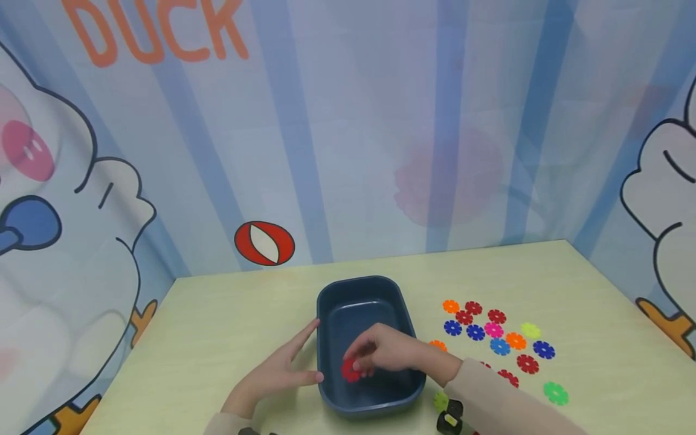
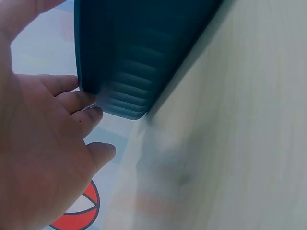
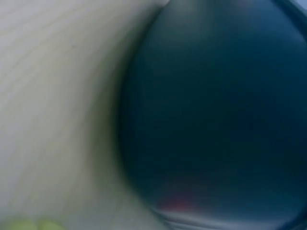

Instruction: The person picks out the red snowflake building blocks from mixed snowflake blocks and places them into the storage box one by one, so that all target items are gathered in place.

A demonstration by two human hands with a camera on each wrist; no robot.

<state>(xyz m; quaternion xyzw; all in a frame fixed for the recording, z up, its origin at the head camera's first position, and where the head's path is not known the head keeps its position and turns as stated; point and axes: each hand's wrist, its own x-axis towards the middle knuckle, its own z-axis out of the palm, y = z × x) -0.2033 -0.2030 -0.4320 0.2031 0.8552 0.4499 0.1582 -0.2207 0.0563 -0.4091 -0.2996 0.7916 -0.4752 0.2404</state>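
A dark blue plastic tub (image 1: 363, 403) stands on the table. My left hand (image 1: 277, 371) is at its left side with the thumb and fingers spread, the tips touching the rim. In the left wrist view the fingertips (image 2: 86, 115) meet the end of the tub wall (image 2: 134, 72). Inside the tub, low over its floor, my right hand (image 1: 386, 349) pinches a red notched plastic disc (image 1: 350, 371) between thumb and fingers. The right wrist view holds only the tub's outer wall (image 3: 216, 110), with that hand out of sight.
Several notched discs lie to the right of the tub, among them a blue one (image 1: 475, 332), a pink one (image 1: 493, 329), an orange one (image 1: 516, 341) and a green one (image 1: 556, 393). A yellow-green disc (image 1: 441, 400) is beside the right wrist. A printed curtain (image 1: 359, 151) hangs behind the table (image 1: 217, 320).
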